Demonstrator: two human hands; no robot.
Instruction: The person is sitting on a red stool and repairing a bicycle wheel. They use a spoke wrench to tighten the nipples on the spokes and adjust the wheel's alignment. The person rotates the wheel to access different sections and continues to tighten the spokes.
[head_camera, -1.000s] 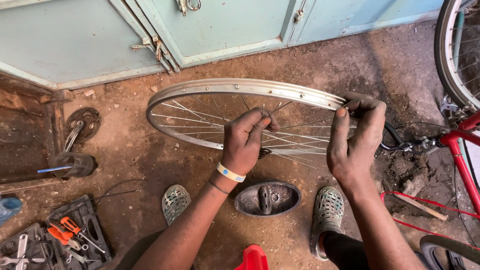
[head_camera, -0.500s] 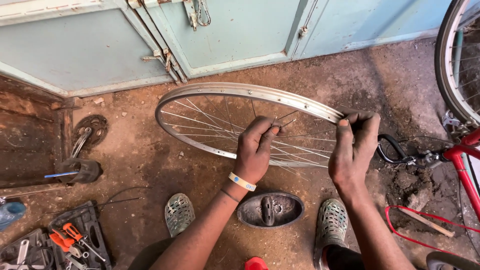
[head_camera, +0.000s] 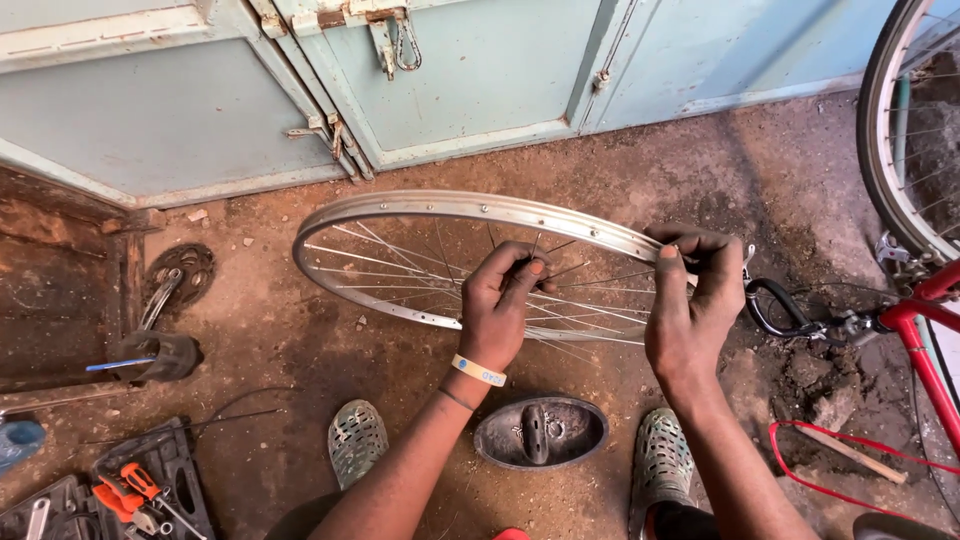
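Observation:
A bare silver bicycle wheel rim (head_camera: 400, 208) with thin spokes is held tilted above the dirt floor. My left hand (head_camera: 500, 300) reaches in among the spokes near the wheel's middle, fingertips pinched on a spoke. My right hand (head_camera: 692, 300) grips the rim at its right side, thumb on the near edge. Both wrists come up from the bottom of the view, with a pale wristband on the left one.
A black bicycle saddle (head_camera: 540, 432) lies upside down between my two sandalled feet (head_camera: 357, 440). A crank with chainring (head_camera: 180, 275) and a tool tray (head_camera: 130, 490) with orange-handled tools sit at the left. A red bicycle frame (head_camera: 925, 330) and its wheel stand at the right. Pale blue metal doors (head_camera: 480, 80) close off the back.
The view has shifted, so the wheel sits lower and more central. My left hand has moved deeper among the spokes; my right hand keeps its grip on the rim.

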